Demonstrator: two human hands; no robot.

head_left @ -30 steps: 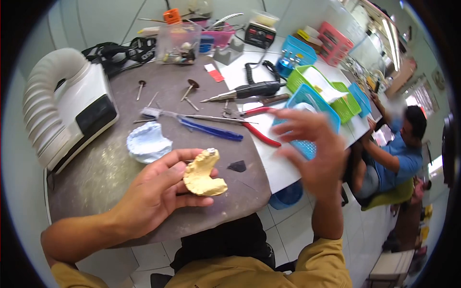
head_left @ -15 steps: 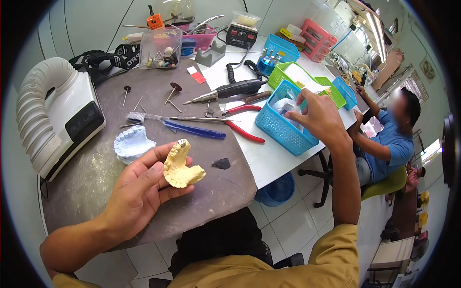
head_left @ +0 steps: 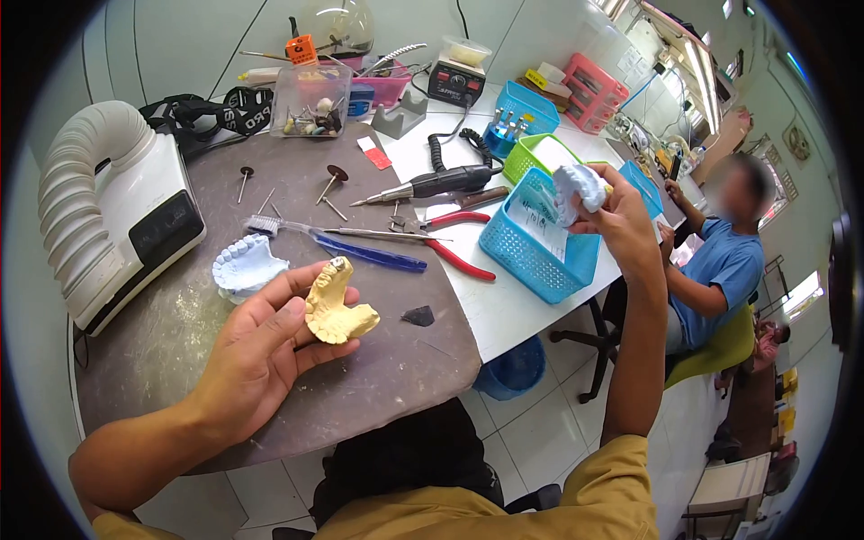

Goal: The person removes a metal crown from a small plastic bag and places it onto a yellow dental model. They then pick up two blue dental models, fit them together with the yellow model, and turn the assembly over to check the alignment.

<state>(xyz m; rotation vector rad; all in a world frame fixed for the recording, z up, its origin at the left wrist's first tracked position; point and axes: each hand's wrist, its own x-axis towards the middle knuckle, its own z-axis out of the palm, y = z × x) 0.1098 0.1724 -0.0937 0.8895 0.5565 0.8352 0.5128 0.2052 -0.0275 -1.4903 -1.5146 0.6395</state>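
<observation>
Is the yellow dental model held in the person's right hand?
No, the left hand holds the yellow dental model, while the right hand holds a pale blue one.

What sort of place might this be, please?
Probably a dental laboratory: the left hand holds a yellow dental cast, the right hand a pale blue cast, and a rotary handpiece lies nearby.

A mustard-yellow shirt (head_left: 450, 517) with short, wrinkly sleeves (head_left: 612, 481) is worn with black pants (head_left: 405, 459).

Dental workshop | yellow tooth cast (head_left: 335, 315) | rotary handpiece (head_left: 447, 183) | red-handled pliers (head_left: 461, 262)
</observation>
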